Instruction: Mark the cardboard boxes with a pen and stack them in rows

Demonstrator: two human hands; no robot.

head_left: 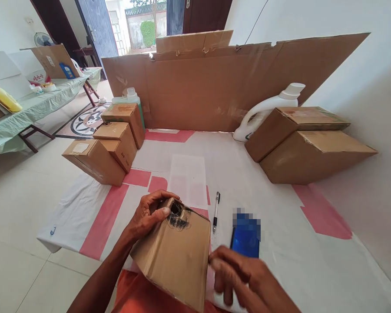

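The right hand (244,278), loosely open, touches the cardboard box (176,254), which the left hand (149,216) grips.

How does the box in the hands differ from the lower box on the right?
The held box is tilted in the left hand; the lower box lies on the sheet under another box. The held box bears a black scribble; the lower box shows none. Both are brown cardboard.

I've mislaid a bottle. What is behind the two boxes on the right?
A white jug with a white cap stands there, before the cardboard sheet. The boxes cover its lower right part, so whatever else lies behind them cannot be seen.
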